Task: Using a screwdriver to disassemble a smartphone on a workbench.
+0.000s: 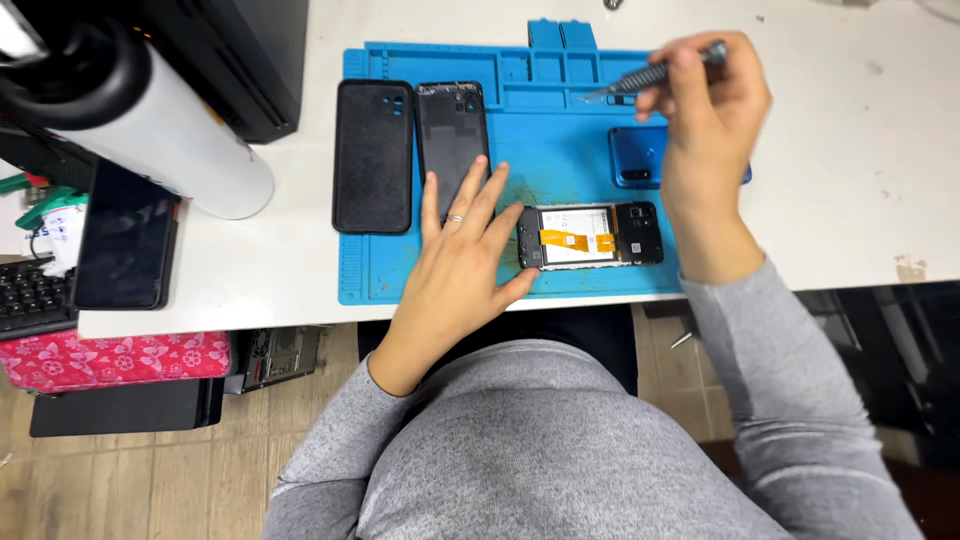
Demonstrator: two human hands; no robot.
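Three phones (590,236), two covers (373,155)

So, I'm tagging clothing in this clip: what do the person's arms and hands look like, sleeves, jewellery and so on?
Both arms are covered to the wrist by long sleeves of soft, heathered grey knit, matching the top. The left hand is bare apart from a thin, pale band ring on one finger. The right hand is bare too, with no ring, watch or glove that shows.
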